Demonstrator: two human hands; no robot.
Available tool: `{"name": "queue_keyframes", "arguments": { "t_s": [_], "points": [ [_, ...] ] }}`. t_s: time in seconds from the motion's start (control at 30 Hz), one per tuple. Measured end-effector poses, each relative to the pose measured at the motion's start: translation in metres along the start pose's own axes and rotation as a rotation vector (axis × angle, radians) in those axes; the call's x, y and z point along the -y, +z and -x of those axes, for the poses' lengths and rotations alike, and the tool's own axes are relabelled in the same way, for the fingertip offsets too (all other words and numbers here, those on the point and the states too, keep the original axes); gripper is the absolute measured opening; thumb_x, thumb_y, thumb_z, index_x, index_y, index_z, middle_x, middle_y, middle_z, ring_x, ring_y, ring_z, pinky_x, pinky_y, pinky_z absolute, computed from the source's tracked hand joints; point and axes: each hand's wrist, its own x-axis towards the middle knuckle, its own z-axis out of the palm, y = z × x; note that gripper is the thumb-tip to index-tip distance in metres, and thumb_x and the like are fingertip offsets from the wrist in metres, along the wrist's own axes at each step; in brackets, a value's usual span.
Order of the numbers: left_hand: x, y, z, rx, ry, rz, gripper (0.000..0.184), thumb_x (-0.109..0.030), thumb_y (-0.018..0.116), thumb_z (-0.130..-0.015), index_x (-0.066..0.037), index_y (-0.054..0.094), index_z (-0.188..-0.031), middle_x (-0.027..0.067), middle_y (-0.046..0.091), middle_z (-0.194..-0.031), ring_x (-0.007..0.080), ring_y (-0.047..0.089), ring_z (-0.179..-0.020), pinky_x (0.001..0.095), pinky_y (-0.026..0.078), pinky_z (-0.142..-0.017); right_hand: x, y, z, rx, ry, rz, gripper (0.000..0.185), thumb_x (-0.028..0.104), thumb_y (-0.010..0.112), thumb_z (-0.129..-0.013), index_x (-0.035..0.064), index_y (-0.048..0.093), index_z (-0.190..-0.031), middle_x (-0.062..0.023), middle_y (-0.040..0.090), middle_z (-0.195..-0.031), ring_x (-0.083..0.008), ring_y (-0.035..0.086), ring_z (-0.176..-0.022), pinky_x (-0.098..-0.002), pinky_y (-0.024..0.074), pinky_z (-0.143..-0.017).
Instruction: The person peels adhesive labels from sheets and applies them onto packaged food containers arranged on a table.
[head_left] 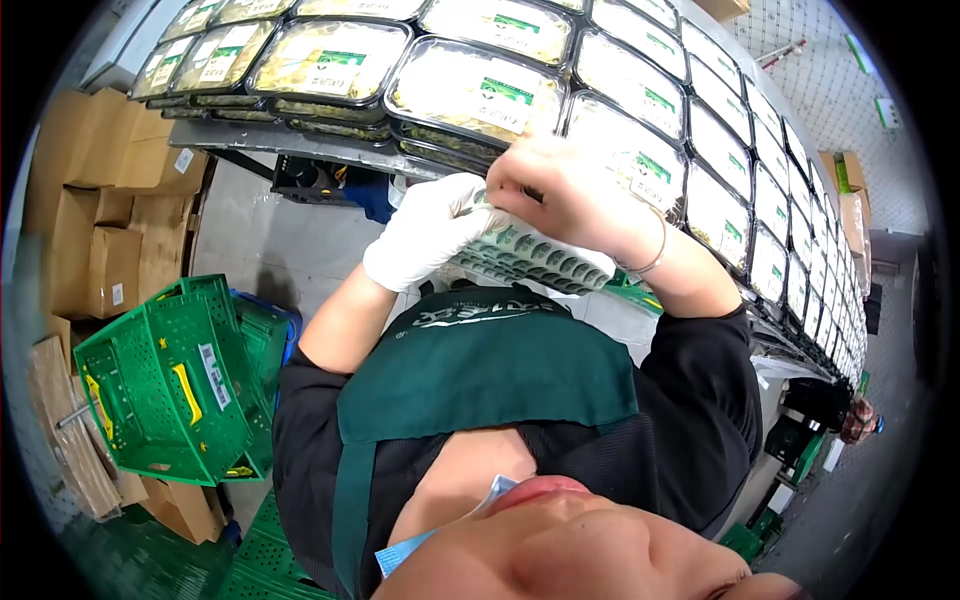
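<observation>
My left hand (428, 232), in a white glove, grips the upper left end of a sheet of green-and-white labels (535, 262) in front of my chest. Bare and curled, my right hand (560, 190) is over the sheet's top edge, its fingertips close to the gloved fingers. Whatever those fingertips pinch is too small to tell. Just beyond my hands, stacked clear-lidded packs (478, 90) with black rims and green-and-white labels stand in rows on a metal table (230, 135).
Green crates (165, 385) with yellow handles stand on the floor at left, beside cardboard boxes (115, 270). The packs run along the table to the far right. A person (862, 420) is partly visible at the right edge, near more green crates.
</observation>
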Motion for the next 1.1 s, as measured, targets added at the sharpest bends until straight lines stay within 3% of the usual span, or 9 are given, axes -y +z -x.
{"name": "queue_keyframes", "arguments": {
  "t_s": [0.17,0.23,0.33,0.37,0.43,0.6,0.77,0.9,1.1],
  "points": [
    [-0.002,0.008,0.026,0.034,-0.001,0.206,0.022,-0.012,0.056,-0.075,0.000,0.058,-0.093,0.0071,0.061,-0.080,0.0117,0.052,-0.069,0.0242,0.043,-0.066,0.004,-0.001,0.009,0.066,-0.068,-0.134,0.006,0.008,0.061,-0.071,0.0052,0.056,-0.074,-0.0072,0.053,-0.069,-0.0238,0.053,-0.067,-0.0285,0.0434,-0.059],
    [-0.011,0.004,0.030,0.200,-0.089,0.135,0.025,-0.011,0.056,-0.076,0.001,0.060,-0.097,0.0108,0.062,-0.087,0.0130,0.055,-0.073,0.0235,0.044,-0.067,-0.002,-0.027,0.009,0.278,0.235,-0.254,0.008,0.009,0.061,-0.073,0.0042,0.057,-0.076,-0.0060,0.054,-0.071,-0.0184,0.054,-0.066,-0.0261,0.0427,-0.061],
    [-0.002,0.015,0.034,0.176,-0.002,0.253,0.024,-0.007,0.056,-0.077,0.006,0.059,-0.096,0.0110,0.062,-0.094,0.0116,0.057,-0.075,0.0222,0.045,-0.068,-0.093,-0.067,0.001,-0.187,0.495,-0.204,0.013,0.014,0.060,-0.078,0.0063,0.059,-0.088,0.0014,0.058,-0.075,-0.0065,0.053,-0.073,-0.0206,0.0417,-0.064],
    [-0.001,0.022,0.033,0.158,0.007,0.252,0.024,-0.007,0.056,-0.077,0.006,0.059,-0.096,0.0110,0.062,-0.094,0.0116,0.057,-0.075,0.0222,0.045,-0.068,-0.170,-0.081,-0.003,-0.367,0.398,-0.300,0.020,0.015,0.060,-0.077,0.0053,0.057,-0.094,-0.0015,0.059,-0.081,-0.0078,0.053,-0.074,-0.0212,0.0423,-0.066],
    [0.006,0.033,0.032,0.010,-0.022,0.388,0.023,-0.003,0.056,-0.076,0.007,0.058,-0.096,0.0128,0.061,-0.096,0.0122,0.057,-0.077,0.0232,0.046,-0.069,-0.265,-0.113,-0.005,-0.642,0.699,-0.008,0.038,0.019,0.066,-0.070,0.0004,0.053,-0.100,-0.0065,0.059,-0.084,-0.0136,0.055,-0.075,-0.0248,0.0440,-0.067],
    [-0.015,0.074,0.011,-0.068,-0.163,0.580,0.048,0.005,0.062,-0.067,0.005,0.048,-0.112,0.0154,0.053,-0.112,0.0209,0.053,-0.098,0.0283,0.044,-0.081,-0.314,-0.105,0.001,-0.219,0.655,0.369,0.034,0.024,0.052,-0.076,0.0052,0.048,-0.105,-0.0189,0.058,-0.092,-0.0299,0.057,-0.085,-0.0361,0.0427,-0.078],
    [0.013,0.086,0.010,-0.164,-0.164,0.475,0.032,0.004,0.062,-0.067,0.004,0.055,-0.099,0.0165,0.055,-0.106,0.0200,0.056,-0.091,0.0268,0.045,-0.078,-0.338,-0.142,0.011,-0.106,0.890,0.679,0.072,0.055,0.058,-0.066,0.0110,0.041,-0.120,-0.0185,0.041,-0.119,-0.0314,0.034,-0.115,-0.0416,0.0329,-0.092],
    [0.018,0.097,0.010,-0.376,-0.198,0.314,0.014,0.005,0.062,-0.065,0.002,0.063,-0.080,0.0163,0.060,-0.097,0.0200,0.058,-0.081,0.0271,0.045,-0.069,-0.419,-0.163,-0.024,-0.369,0.880,0.060,0.040,0.039,0.058,-0.070,0.0097,0.060,-0.098,-0.0136,0.063,-0.087,-0.0264,0.058,-0.088,-0.0318,0.0424,-0.080],
    [0.006,0.107,0.018,-0.321,-0.098,0.095,0.023,0.005,0.059,-0.067,0.005,0.061,-0.090,0.0143,0.061,-0.094,0.0201,0.058,-0.088,0.0266,0.045,-0.077,-0.389,-0.140,-0.055,-0.256,0.910,0.692,0.046,0.044,0.053,-0.071,0.0108,0.059,-0.102,-0.0156,0.058,-0.101,-0.0312,0.054,-0.096,-0.0386,0.0411,-0.083]
  ]
}}
